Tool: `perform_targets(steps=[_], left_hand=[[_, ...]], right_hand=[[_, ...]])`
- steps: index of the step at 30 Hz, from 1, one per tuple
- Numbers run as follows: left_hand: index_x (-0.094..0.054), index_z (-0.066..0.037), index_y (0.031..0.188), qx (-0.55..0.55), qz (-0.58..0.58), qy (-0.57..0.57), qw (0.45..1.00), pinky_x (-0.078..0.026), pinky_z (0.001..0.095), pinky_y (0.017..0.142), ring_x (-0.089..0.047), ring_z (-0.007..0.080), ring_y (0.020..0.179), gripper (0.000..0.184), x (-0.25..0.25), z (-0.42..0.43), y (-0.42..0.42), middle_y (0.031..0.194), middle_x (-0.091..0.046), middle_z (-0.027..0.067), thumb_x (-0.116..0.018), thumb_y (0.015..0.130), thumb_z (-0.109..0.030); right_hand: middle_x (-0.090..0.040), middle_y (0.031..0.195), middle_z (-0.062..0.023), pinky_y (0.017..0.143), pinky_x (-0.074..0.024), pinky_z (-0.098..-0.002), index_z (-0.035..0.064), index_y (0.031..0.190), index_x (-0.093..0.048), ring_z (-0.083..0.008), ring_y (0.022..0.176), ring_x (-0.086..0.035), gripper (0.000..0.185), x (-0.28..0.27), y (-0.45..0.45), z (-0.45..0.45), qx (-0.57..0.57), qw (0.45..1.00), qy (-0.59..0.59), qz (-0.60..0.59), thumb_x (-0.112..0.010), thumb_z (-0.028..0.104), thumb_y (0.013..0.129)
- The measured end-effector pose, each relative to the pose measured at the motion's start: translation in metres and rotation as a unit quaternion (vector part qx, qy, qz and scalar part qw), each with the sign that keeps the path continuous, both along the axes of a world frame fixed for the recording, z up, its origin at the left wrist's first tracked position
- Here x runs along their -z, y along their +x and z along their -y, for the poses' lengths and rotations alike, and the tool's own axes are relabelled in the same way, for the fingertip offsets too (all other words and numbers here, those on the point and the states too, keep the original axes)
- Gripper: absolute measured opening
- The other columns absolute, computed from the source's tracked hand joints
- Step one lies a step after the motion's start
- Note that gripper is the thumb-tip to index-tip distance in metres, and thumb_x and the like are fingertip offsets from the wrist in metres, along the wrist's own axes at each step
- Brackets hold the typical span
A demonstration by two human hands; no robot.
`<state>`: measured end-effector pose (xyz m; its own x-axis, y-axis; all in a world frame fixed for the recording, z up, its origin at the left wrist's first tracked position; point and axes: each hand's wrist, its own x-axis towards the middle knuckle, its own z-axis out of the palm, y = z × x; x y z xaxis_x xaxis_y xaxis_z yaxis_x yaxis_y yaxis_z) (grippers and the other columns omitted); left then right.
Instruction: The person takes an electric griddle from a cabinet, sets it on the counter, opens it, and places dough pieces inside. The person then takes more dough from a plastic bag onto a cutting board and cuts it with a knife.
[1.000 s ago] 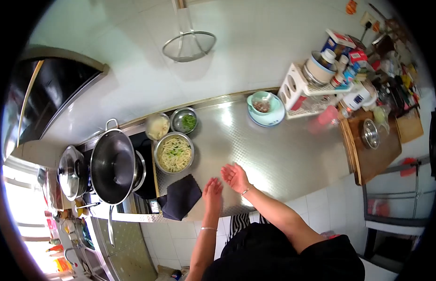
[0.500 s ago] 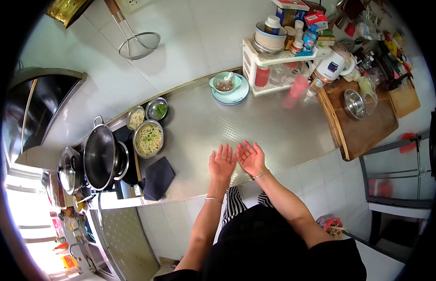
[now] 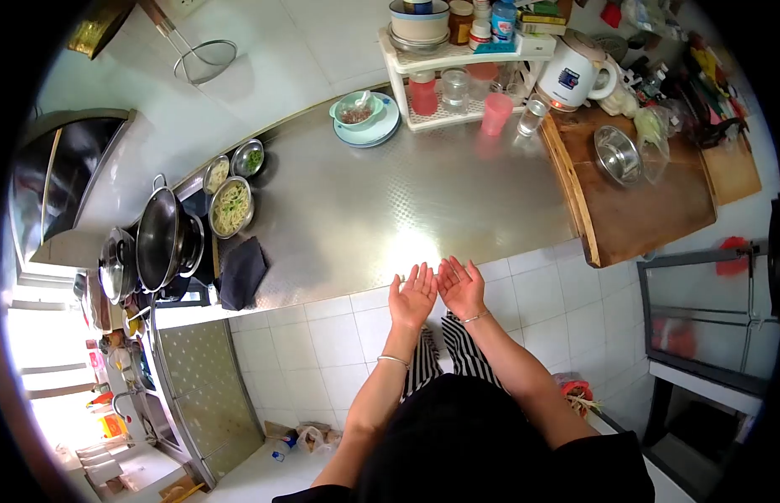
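My left hand (image 3: 412,298) is palm up with its fingers spread, at the front edge of the steel counter (image 3: 339,210). Beside it on the right, my right hand (image 3: 462,289) also shows an upturned palm and holds nothing. A bracelet circles each wrist. To the left on the counter lies a dark folded cloth (image 3: 242,273). Behind the cloth stand a metal bowl of noodles (image 3: 230,208), a bowl of chopped greens (image 3: 253,158) and a bowl of pale food (image 3: 217,174). A green bowl (image 3: 356,111) with a white spoon rests on stacked plates (image 3: 377,130) at the back.
A black wok (image 3: 160,240) and a lidded pot (image 3: 116,266) sit on the stove at the left. At the back right are a white rack (image 3: 457,59), a pink cup (image 3: 496,114), a kettle (image 3: 570,75) and a wooden board (image 3: 650,205) bearing a steel bowl (image 3: 618,155).
The view has shifted, so the counter and its bowls appear farther up and left. Both hands have drawn back to the counter's front edge, side by side, with palms up.
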<state>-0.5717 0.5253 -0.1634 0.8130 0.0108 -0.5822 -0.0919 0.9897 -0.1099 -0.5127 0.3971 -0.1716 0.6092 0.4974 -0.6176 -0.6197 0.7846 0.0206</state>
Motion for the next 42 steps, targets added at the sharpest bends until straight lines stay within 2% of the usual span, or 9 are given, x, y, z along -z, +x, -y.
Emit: perform_targets(steps=[6,14,20,27,32,33,34,37,42], left_hand=[[-0.042,-0.001,0.125,0.004,-0.109,-0.002,0.994,-0.038,0.0426,0.099,-0.049,0.0255,0.116,0.046,0.038,0.012,-0.015,0.125,-0.05,0.0118,-0.044,0.091,-0.032],[-0.037,0.002,0.125,-0.047,-0.167,0.038,0.984,-0.034,0.0439,0.103,-0.038,0.0277,0.125,0.039,0.104,-0.01,-0.011,0.133,-0.04,0.0142,-0.035,0.091,-0.016],[-0.038,0.004,0.122,-0.038,-0.168,0.012,0.985,-0.031,0.0437,0.104,-0.033,0.0299,0.128,0.041,0.118,-0.025,0.001,0.133,-0.037,0.0175,-0.035,0.083,-0.008],[-0.044,0.004,0.113,-0.049,-0.17,0.038,0.984,-0.036,0.0426,0.101,-0.042,0.0304,0.119,0.034,0.125,-0.025,-0.003,0.125,-0.046,0.017,-0.036,0.082,-0.008],[-0.047,-0.001,0.109,-0.064,-0.199,0.043,0.977,-0.04,0.0408,0.096,-0.049,0.025,0.111,0.028,0.117,-0.023,-0.015,0.117,-0.052,0.0137,-0.042,0.086,-0.016],[-0.047,-0.003,0.108,-0.046,-0.2,0.053,0.977,-0.04,0.0412,0.095,-0.052,0.0229,0.107,0.033,0.131,-0.025,-0.024,0.112,-0.055,0.0107,-0.049,0.086,-0.028],[-0.047,-0.003,0.108,-0.047,-0.2,0.054,0.977,-0.04,0.0412,0.095,-0.052,0.0229,0.107,0.033,0.132,-0.019,-0.03,0.112,-0.055,0.0107,-0.049,0.086,-0.028],[-0.044,-0.008,0.097,0.006,-0.329,0.073,0.941,-0.042,0.0379,0.092,-0.055,0.0219,0.099,0.045,0.136,0.014,-0.054,0.098,-0.056,0.0069,-0.06,0.081,-0.046],[-0.051,-0.008,0.101,0.094,-0.289,-0.028,0.952,-0.052,0.0352,0.075,-0.059,0.0221,0.083,0.04,0.145,0.096,-0.126,0.086,-0.058,0.0057,-0.048,0.09,-0.047]], right_hand=[[-0.064,0.09,-0.0087,0.084,-0.0485,-0.037,0.0042,0.098,-0.059,-0.0228,0.086,-0.061,0.038,0.046,-0.027,0.02,0.066,0.994,-0.052,-0.075,-0.054,0.039,0.085],[-0.057,0.105,-0.0127,0.085,-0.0483,-0.0393,0.0018,0.107,-0.052,-0.0254,0.092,-0.058,0.05,0.102,-0.028,-0.025,0.097,0.982,-0.116,-0.114,-0.048,0.047,0.087],[-0.047,0.124,-0.0102,0.101,-0.0324,-0.0416,0.0052,0.119,-0.049,-0.0237,0.114,-0.044,0.061,0.118,-0.019,-0.046,0.095,0.981,-0.127,-0.117,-0.037,0.057,0.087],[-0.046,0.127,-0.0059,0.098,-0.0312,-0.0377,0.0095,0.123,-0.048,-0.0197,0.118,-0.041,0.066,0.122,-0.01,-0.049,0.055,0.991,-0.104,-0.068,-0.038,0.062,0.084],[-0.052,0.112,-0.0035,0.092,-0.0344,-0.0359,0.0107,0.115,-0.05,-0.0174,0.106,-0.047,0.063,0.118,-0.019,-0.039,0.038,0.991,-0.103,-0.081,-0.039,0.064,0.084],[-0.053,0.106,-0.0041,0.085,-0.0385,-0.035,0.0099,0.109,-0.051,-0.0177,0.099,-0.049,0.061,0.119,-0.026,-0.034,0.028,0.988,-0.119,-0.091,-0.038,0.064,0.084],[-0.054,0.1,-0.0048,0.078,-0.0426,-0.0341,0.0091,0.102,-0.052,-0.018,0.092,-0.051,0.059,0.122,-0.032,-0.026,0.017,0.985,-0.137,-0.1,-0.037,0.063,0.085],[-0.055,0.099,-0.0038,0.077,-0.0392,-0.031,0.0104,0.102,-0.05,-0.0159,0.086,-0.051,0.06,0.125,-0.063,0.004,-0.011,0.985,-0.156,-0.077,-0.039,0.067,0.083],[-0.056,0.096,-0.0068,0.074,-0.0404,-0.0295,0.0089,0.103,-0.051,-0.0168,0.086,-0.051,0.061,0.121,-0.104,0.065,-0.057,0.973,-0.213,-0.069,-0.039,0.065,0.084]])
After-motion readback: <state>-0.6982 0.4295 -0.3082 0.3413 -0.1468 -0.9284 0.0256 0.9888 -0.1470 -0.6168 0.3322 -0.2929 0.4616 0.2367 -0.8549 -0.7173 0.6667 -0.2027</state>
